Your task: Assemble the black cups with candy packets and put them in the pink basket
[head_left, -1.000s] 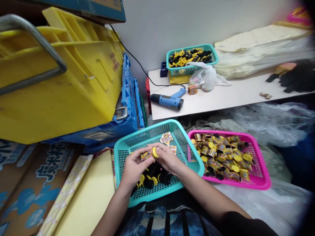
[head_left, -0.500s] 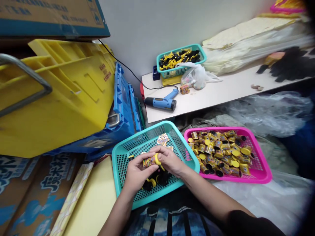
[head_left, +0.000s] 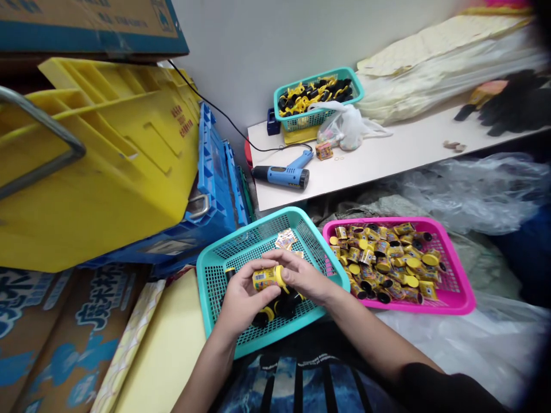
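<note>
Both of my hands meet over a teal basket (head_left: 224,255). My left hand (head_left: 241,298) and my right hand (head_left: 301,275) pinch a small bottle with a yellow label and yellow cap (head_left: 267,277) between their fingertips. Beneath them in the basket lie several black bottles with yellow caps (head_left: 279,307), and a few loose printed labels (head_left: 286,238) lie at its far end. To the right, a pink basket (head_left: 451,298) holds several labelled bottles (head_left: 383,258).
Yellow and blue crates (head_left: 107,155) lean at the left over printed cartons (head_left: 64,332). A white shelf (head_left: 387,160) carries a blue heat gun (head_left: 282,173), a teal basket of yellow and black parts (head_left: 316,97) and a plastic bag (head_left: 344,126). Clear plastic sheeting (head_left: 473,189) lies at the right.
The bottle has turned between my fingers, so more of its yellow label faces up. The view has shifted slightly; both hands stay over the teal basket.
</note>
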`<control>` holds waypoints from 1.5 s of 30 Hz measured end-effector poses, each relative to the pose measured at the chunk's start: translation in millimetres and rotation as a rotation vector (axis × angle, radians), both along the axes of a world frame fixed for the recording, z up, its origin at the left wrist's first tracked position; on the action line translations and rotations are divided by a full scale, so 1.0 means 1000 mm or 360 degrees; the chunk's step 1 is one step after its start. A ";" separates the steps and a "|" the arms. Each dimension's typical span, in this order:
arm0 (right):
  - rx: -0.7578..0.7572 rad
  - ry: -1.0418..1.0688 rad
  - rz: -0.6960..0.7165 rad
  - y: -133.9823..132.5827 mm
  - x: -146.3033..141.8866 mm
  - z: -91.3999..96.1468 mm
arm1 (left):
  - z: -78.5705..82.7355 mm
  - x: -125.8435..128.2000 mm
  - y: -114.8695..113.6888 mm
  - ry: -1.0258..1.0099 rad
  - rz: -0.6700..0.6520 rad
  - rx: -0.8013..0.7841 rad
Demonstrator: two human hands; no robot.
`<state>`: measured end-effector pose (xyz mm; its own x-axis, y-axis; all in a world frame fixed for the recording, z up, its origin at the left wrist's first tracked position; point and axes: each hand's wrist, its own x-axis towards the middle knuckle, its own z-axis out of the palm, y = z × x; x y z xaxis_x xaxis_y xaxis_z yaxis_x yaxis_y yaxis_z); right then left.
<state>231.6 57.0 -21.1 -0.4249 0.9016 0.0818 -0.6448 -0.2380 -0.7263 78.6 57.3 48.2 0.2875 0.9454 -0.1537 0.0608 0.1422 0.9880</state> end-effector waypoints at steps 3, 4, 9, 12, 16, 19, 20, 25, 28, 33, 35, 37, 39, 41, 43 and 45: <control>-0.0048 0.0055 0.0014 0.000 -0.001 -0.002 | 0.005 0.001 0.002 0.0058 -0.0054 -0.0027; -0.0050 0.0067 0.0023 0.001 -0.002 -0.003 | 0.006 0.001 0.002 0.0080 -0.0085 -0.0015; 0.0039 0.0034 0.0021 0.007 -0.002 -0.009 | 0.007 -0.006 0.007 0.0228 -0.0206 0.0082; 0.0095 -0.0127 -0.0124 0.005 -0.004 -0.007 | 0.002 -0.012 0.011 0.0307 -0.0197 0.0199; 0.0154 -0.0437 -0.0370 -0.007 -0.001 0.003 | -0.010 -0.011 0.013 0.0546 -0.0131 0.0601; 0.0229 -0.0833 -0.0709 -0.021 0.022 0.010 | -0.019 -0.007 0.013 0.0567 -0.0284 0.0571; 0.0217 -0.1005 -0.0907 -0.027 0.038 0.012 | -0.022 -0.008 0.013 0.0566 -0.0338 0.0518; -0.0415 -0.2133 -0.1316 -0.051 0.143 0.009 | -0.029 -0.038 0.022 0.0791 -0.0313 0.0507; -0.0896 -0.2958 -0.1111 -0.048 0.177 0.005 | -0.036 -0.074 0.028 0.0995 -0.0050 0.0661; 0.0121 -0.2734 -0.1316 -0.008 0.112 0.019 | -0.058 -0.128 0.025 0.1524 0.0510 0.0891; 0.0519 -0.2700 -0.0964 0.018 0.062 0.023 | -0.071 -0.142 0.023 0.1671 0.0575 0.0843; 0.0649 -0.2974 -0.0426 0.046 0.019 0.018 | -0.085 -0.152 0.021 0.1666 0.0570 0.0779; 0.0563 -0.3270 -0.0215 0.072 -0.010 0.003 | -0.097 -0.159 0.020 0.1565 0.0551 0.0736; 0.0548 -0.3391 -0.0152 0.089 -0.022 -0.015 | -0.105 -0.164 0.019 0.1489 0.0541 0.0707; 0.0609 -0.3431 -0.0129 0.096 -0.023 -0.029 | -0.109 -0.168 0.019 0.1437 0.0547 0.0687; 0.0701 -0.3457 -0.0126 0.095 -0.020 -0.033 | -0.108 -0.169 0.019 0.1391 0.0582 0.0688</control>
<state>211.5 151.7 -54.3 -0.0910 0.9789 -0.1831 0.9912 0.0712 -0.1117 -90.6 76.8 -59.7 -0.0763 0.9764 0.2022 0.8042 -0.0596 0.5913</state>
